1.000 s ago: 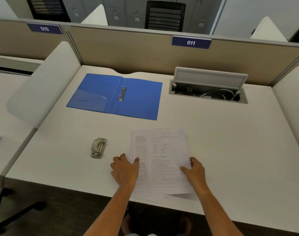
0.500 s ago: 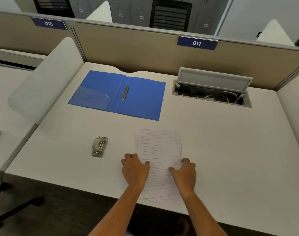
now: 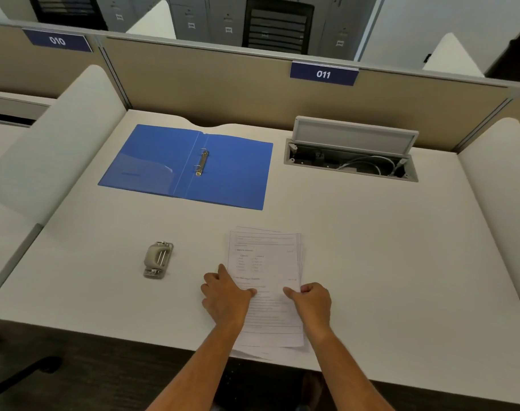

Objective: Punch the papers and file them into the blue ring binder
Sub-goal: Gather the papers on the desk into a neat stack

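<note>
Papers (image 3: pixel 264 280) lie in a stack at the near edge of the desk (image 3: pixel 371 262), and a little of the stack hangs over that edge. The left hand (image 3: pixel 227 295) presses flat on the left side of the stack, fingers spread and loose, holding nothing. The right hand (image 3: pixel 310 301) is curled at the right side, thumb on top of the sheets, and it looks like it pinches the edge, but I cannot see the fingers under the paper.

The step now looks like making the stack neat. To do it well, both hands should push the sides in together until all the edges line up, because a few sheets poke out at the top and the bottom. A good tap on the desk would help too. If the sheets are not even, the holes will not match.

The hole punch (image 3: pixel 158 259) sits to the left of the papers, apart from them and not touched. The blue ring binder (image 3: pixel 238 173) lies open farther back on the desk, with its rings (image 3: pixel 202 163) in the middle and no paper in it yet.

One second ago the sheets were fanned out wide and the hands were far apart. Now the hands are closer together and the stack is much narrower.
</note>
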Tool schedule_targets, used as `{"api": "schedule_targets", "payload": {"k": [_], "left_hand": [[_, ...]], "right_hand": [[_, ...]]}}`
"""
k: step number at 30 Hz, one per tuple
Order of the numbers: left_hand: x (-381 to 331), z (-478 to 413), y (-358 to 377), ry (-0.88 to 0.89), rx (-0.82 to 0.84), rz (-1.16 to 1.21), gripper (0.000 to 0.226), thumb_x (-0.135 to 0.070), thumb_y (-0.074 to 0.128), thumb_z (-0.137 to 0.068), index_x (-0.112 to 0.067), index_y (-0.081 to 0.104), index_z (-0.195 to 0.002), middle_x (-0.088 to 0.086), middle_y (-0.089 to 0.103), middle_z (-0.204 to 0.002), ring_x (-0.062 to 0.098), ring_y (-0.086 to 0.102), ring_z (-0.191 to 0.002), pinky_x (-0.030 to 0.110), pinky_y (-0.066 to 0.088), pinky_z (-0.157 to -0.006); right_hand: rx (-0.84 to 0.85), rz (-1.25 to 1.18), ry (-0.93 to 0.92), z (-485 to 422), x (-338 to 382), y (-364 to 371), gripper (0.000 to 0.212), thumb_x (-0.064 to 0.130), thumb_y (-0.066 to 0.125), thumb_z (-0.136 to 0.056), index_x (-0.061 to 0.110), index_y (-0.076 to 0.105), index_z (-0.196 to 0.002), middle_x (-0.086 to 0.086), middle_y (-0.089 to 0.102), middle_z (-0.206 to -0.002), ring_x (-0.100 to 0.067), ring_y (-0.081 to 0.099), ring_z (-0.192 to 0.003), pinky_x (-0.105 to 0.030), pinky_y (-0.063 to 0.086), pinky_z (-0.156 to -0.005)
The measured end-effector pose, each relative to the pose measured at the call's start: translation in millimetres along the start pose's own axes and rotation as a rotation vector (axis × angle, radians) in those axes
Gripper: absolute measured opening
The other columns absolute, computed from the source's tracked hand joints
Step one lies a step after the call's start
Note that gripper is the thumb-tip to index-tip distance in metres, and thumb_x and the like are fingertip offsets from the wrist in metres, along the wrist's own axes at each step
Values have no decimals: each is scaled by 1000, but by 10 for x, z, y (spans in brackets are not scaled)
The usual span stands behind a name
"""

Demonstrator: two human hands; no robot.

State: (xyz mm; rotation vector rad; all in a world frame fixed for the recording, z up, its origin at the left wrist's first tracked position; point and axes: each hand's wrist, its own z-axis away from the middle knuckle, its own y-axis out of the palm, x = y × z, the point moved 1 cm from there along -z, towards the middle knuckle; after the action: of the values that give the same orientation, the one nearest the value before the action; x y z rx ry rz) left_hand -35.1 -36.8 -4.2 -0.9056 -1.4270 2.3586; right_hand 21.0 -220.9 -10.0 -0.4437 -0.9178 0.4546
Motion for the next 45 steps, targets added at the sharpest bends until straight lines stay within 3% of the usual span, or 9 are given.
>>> {"api": "schedule_targets", "payload": {"k": [8, 10, 15, 19, 24, 28, 32, 38, 45], "left_hand": [[11, -78, -1, -26, 40, 48, 97, -53, 96, -58, -17, 42, -130, 8, 55, -127, 27, 56, -119, 44, 56, -90], [-3, -89, -11, -35, 58, 22, 96, -55, 96, -59, -15, 43, -129, 8, 56, -127, 27, 56, -120, 43, 55, -91], [46, -143, -15, 29, 133, -51, 92, -60, 90, -64, -16, 47, -132, 4, 54, -129, 24, 52, -123, 38, 53, -91], [167, -145, -39, 113, 139, -3, 76, -53, 87, -71, -19, 52, -129, 2, 55, -126, 22, 54, -119, 36, 55, -86], [204, -138, -195, 135, 324, 483, 46, -31, 89, -79, -29, 64, -117, -7, 73, -114, 13, 73, -101, 19, 58, -75], [80, -81, -600, 98, 556, 926, 58, -23, 92, -78, -19, 69, -131, -1, 78, -121, 16, 76, -108, 39, 62, -96], [-190, -30, -1118, 241, 489, 1009, 53, -22, 90, -79, -17, 70, -129, 1, 79, -120, 22, 76, -109, 48, 61, -96], [-384, 114, -1376, 485, 82, 731, 24, -28, 93, -76, -20, 77, -93, -4, 78, -80, 4, 72, -72, 19, 56, -60], [-252, 172, -830, 594, 170, 621, 17, -35, 80, -82, -22, 77, -94, -16, 79, -100, 8, 76, -94, 42, 63, -82]], "right_hand": [[97, -268, 107, -16, 27, -23, 42, 16, 94, -76, 15, 52, -72, -6, 62, -79, -21, 61, -70, -34, 55, -65], [144, -299, 135, -21, 40, -40, 43, 18, 96, -70, 14, 55, -78, -12, 70, -89, -29, 71, -82, -42, 65, -76], [304, -444, 149, 101, 32, -98, 22, 5, 85, -88, 3, 66, -98, -18, 80, -103, -28, 78, -84, -28, 59, -54], [414, -461, 57, 142, 16, -90, 31, -1, 78, -92, 12, 75, -119, -8, 83, -112, -25, 81, -98, -29, 65, -69], [379, -415, -97, 153, 83, -98, 43, -5, 70, -95, 25, 72, -126, -5, 80, -122, -14, 79, -104, -30, 65, -90], [338, -450, -218, 240, 352, -266, 41, 1, 70, -99, 32, 71, -126, 3, 81, -119, -10, 78, -105, -25, 64, -86], [273, -541, -405, 360, 745, -611, 38, 1, 72, -98, 21, 73, -130, -4, 81, -122, -26, 77, -114, -41, 63, -96], [192, -642, -560, 671, 975, -1010, 21, -6, 74, -92, 5, 75, -110, -9, 80, -101, -25, 73, -91, -34, 60, -80], [112, -532, -327, 505, 548, -741, 28, 7, 86, -89, 20, 75, -110, 0, 82, -105, -20, 76, -102, -39, 59, -87]]}}
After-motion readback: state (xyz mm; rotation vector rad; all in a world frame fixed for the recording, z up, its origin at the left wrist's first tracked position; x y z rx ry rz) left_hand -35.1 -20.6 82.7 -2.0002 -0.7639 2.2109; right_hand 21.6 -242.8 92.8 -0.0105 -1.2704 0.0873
